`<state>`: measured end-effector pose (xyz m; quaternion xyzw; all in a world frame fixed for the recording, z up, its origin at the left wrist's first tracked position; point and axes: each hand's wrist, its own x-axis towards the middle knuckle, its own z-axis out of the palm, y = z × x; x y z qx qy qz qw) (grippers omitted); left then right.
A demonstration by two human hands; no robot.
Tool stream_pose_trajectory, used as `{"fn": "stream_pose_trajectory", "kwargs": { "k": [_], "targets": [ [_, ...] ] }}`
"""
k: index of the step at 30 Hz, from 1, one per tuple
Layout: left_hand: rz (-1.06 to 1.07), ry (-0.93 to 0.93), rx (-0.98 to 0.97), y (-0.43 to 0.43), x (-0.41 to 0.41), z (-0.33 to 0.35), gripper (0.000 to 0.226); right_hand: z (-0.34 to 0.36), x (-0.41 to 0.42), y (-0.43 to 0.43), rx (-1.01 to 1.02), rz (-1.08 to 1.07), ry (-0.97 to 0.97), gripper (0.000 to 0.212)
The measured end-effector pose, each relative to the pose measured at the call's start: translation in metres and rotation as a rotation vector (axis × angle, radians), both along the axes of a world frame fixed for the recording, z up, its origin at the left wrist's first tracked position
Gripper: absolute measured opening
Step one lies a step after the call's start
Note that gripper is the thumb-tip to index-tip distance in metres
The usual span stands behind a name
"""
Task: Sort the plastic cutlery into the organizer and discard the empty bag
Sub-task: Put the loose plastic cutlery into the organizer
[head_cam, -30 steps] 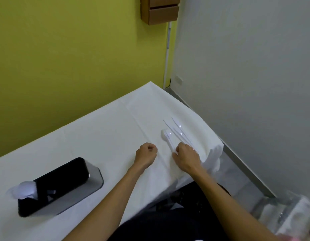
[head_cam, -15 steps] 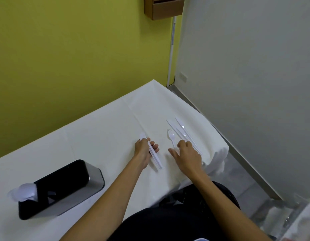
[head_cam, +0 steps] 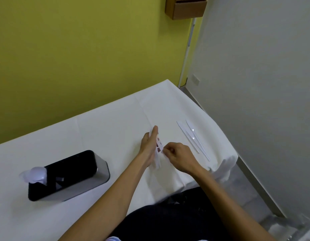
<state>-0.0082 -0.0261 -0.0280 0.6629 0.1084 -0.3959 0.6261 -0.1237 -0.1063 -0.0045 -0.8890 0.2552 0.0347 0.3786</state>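
Plastic cutlery (head_cam: 157, 162): a white bundle held between both hands, low over the middle of the table, lower ends at or just above the cloth.

Behind everything, a yellow wall (head_cam: 81, 49) on the left and a grey wall (head_cam: 255, 66) on the right, with a white conduit (head_cam: 187, 49) running down the corner and a wooden box (head_cam: 185, 7) mounted at the top.

Below, a table (head_cam: 102, 129) under a white cloth, far corner close to the wall corner.

Nearer, dark trousers (head_cam: 168, 220) at the table's near edge.

On the cloth at the left, well apart from the hands, an organizer (head_cam: 70, 169): black inside, silver outside, with white spoons (head_cam: 36, 173) bulging out of its left end.

Left hand (head_cam: 148, 148) seen edge-on, forefinger (head_cam: 155, 130) straight, bundle against its palm side; other fingers hidden, so grip not possible to tell.

Right hand (head_cam: 180, 158) just beside it, fingertips pinched on the bundle.

Right of the hands, near the table's edge, white knives (head_cam: 191, 137) lying side by side, untouched.

Bottom right corner: something clear and crumpled (head_cam: 289, 228), too blurred to name.
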Motion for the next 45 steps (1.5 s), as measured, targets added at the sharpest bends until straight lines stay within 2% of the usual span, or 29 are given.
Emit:
{"fn": "stream_pose_trajectory", "kwargs": {
  "k": [2, 4, 7, 9, 12, 14, 16, 21, 23, 27, 29, 32, 34, 38, 41, 45],
  "targets": [
    [0.057, -0.065, -0.054, 0.003, 0.001, 0.006, 0.03, 0.003, 0.005, 0.005, 0.052, 0.017, 0.009, 0.024],
    [0.072, -0.145, -0.067, 0.008, 0.004, 0.012, 0.028, 0.003, 0.008, 0.006, 0.066, -0.028, 0.023, 0.028],
    [0.126, -0.22, -0.126, 0.015, 0.01, 0.023, 0.026, -0.001, 0.011, 0.011, 0.121, -0.211, 0.005, 0.024],
    [0.17, -0.261, -0.179, 0.02, 0.015, 0.033, 0.023, 0.0, 0.015, 0.018, 0.333, -0.394, -0.028, 0.027],
    [0.181, -0.295, -0.251, 0.022, 0.02, 0.05, 0.024, 0.012, 0.027, 0.034, 0.948, -0.67, -0.079, 0.025],
    [0.187, -0.292, -0.292, 0.023, 0.02, 0.06, 0.028, 0.026, 0.036, 0.047, 1.276, -0.743, -0.108, 0.023],
    [0.18, -0.336, -0.314, 0.029, 0.017, 0.072, 0.032, 0.039, 0.048, 0.061, 1.388, -0.696, -0.136, 0.028],
    [0.148, -0.617, -0.238, 0.083, 0.026, 0.093, 0.039, 0.051, 0.078, 0.087, 1.461, -0.597, -0.213, 0.03],
    [0.197, -0.69, -0.233, 0.116, 0.037, 0.1, 0.037, 0.051, 0.094, 0.102, 1.35, -0.469, -0.196, 0.03],
    [0.385, -0.783, -0.165, 0.184, 0.058, 0.114, 0.034, 0.055, 0.11, 0.142, 0.756, -0.244, -0.205, 0.03],
    [0.48, -0.788, -0.139, 0.214, 0.065, 0.116, 0.035, 0.052, 0.107, 0.159, 0.499, -0.062, -0.233, 0.028],
    [0.531, -0.821, -0.099, 0.246, 0.069, 0.113, 0.035, 0.037, 0.101, 0.183, 0.259, 0.238, -0.275, 0.034],
    [0.498, -0.857, -0.042, 0.253, 0.064, 0.112, 0.034, 0.026, 0.101, 0.194, 0.119, 0.349, -0.311, 0.041],
    [0.509, -0.858, 0.078, 0.258, 0.055, 0.098, 0.04, 0.013, 0.104, 0.2, -0.014, 0.402, -0.283, 0.052],
    [0.504, -0.828, 0.175, 0.258, 0.048, 0.079, 0.049, 0.012, 0.105, 0.201, -0.058, 0.412, -0.284, 0.051],
    [0.526, -0.82, 0.217, 0.255, 0.043, 0.067, 0.028, 0.012, 0.104, 0.204, -0.067, 0.413, -0.289, 0.049]
  ]
}}
